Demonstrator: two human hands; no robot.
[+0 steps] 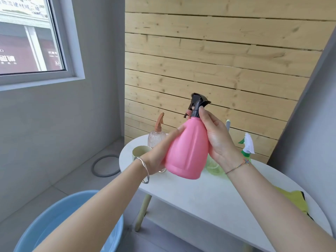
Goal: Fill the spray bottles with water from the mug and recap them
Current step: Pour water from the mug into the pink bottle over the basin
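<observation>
Your right fingers point(202, 113) pinch the black spray top point(197, 102) at the neck, most likely to twist it. Your left hand point(158, 153) wraps around the fat pink bottle point(189, 148) so it cannot spin. The bottle is up in the air, tipped a little, over the white desk point(200, 193). The mug point(139, 150) waits on the desk just behind your left hand.

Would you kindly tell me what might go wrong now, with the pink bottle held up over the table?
1. The pink bottle is tilted in the air; if the right hand frees the black spray head it grips, any water inside could spill on the table.
2. The left hand holding the bottle's body is close to the mug and the ribbed clear bottle; a swing might topple them.
</observation>
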